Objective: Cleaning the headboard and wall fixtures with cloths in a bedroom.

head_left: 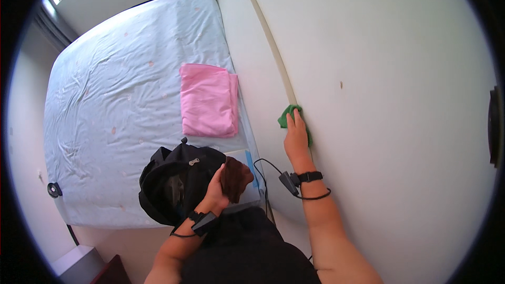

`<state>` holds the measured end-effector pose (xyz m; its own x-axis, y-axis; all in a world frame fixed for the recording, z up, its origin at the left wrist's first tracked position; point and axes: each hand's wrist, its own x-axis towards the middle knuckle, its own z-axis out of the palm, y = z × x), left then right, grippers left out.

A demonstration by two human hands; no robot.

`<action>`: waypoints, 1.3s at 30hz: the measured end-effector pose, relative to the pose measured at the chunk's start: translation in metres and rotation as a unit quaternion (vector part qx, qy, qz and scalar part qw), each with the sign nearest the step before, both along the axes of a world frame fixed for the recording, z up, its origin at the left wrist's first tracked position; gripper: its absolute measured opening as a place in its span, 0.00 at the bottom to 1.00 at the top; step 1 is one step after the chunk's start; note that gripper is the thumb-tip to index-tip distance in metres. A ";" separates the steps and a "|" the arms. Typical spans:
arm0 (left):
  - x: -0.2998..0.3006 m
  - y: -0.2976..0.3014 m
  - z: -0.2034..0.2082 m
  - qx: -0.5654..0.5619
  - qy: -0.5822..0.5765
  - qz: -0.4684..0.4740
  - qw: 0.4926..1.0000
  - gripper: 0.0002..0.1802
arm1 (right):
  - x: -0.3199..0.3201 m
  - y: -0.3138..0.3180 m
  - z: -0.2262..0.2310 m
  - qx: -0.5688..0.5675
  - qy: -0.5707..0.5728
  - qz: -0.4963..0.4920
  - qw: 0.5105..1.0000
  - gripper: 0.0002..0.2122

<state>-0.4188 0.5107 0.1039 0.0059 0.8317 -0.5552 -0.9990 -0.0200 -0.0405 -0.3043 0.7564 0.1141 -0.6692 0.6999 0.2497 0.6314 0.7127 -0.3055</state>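
My right hand (296,138) presses a green cloth (289,115) against the lower end of a beige strip (273,47) on the white wall, its fingers over the fabric. Part of the cloth hangs down behind the hand. In my left hand (215,191) is a bunched dark brown cloth (236,179), gripped in front of my body. Just left of that hand, a black backpack (184,173) lies on the bed. Both wrists wear black bands with small devices and cables.
The bed (121,84) has a light blue sheet and stands along the wall (389,126). A folded pink cloth (208,102) lies on it, near the wall side. At the bed's left edge is a round black object (54,190). A dark cable (265,179) runs beside the bed.
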 end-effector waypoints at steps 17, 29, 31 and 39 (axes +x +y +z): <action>0.000 0.001 -0.001 0.003 0.010 0.010 1.000 0.21 | -0.022 0.025 -0.015 0.050 0.018 -0.003 0.999 0.18; 0.016 -0.004 0.008 -0.021 0.017 0.003 1.000 0.23 | 0.066 -0.046 -0.005 -0.011 -0.005 -0.011 1.000 0.18; 0.017 -0.006 0.008 -0.010 0.035 -0.017 0.999 0.23 | 0.079 -0.059 -0.003 -0.023 -0.003 -0.012 1.000 0.18; 0.028 -0.001 0.005 -0.020 0.055 -0.045 0.997 0.22 | 0.120 -0.091 0.005 -0.042 0.015 -0.037 0.998 0.18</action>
